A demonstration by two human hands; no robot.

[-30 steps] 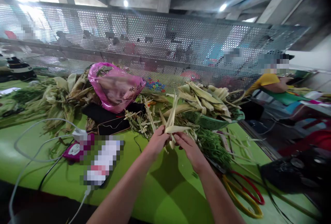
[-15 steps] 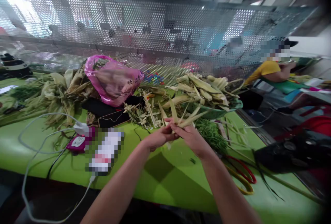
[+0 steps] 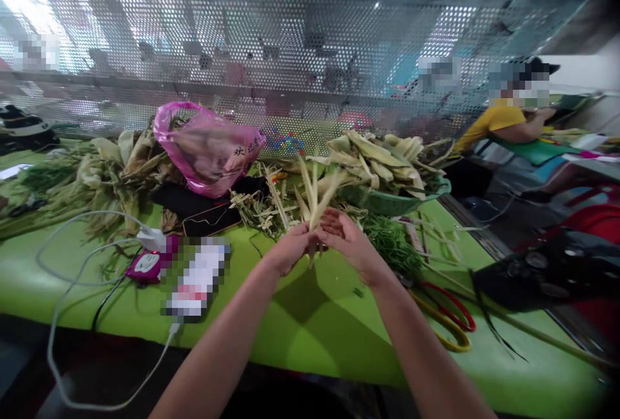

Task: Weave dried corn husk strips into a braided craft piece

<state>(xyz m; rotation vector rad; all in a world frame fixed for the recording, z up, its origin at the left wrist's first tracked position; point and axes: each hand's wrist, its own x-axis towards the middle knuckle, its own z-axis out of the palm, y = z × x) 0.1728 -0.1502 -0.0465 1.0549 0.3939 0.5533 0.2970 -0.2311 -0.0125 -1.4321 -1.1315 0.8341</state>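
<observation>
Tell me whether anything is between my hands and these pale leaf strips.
Nothing visible. The left hand grips the pale leaf strips at their base and the right hand touches them from the other side; the strips fan upward above the green table.

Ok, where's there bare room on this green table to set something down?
Best patch: the near edge of the table, below the left hand and right hand with their strips, between the white device and the scissors. A smaller patch lies inside the cable loop at the left. The far side is crowded: husks, pink bag, basket.
</observation>
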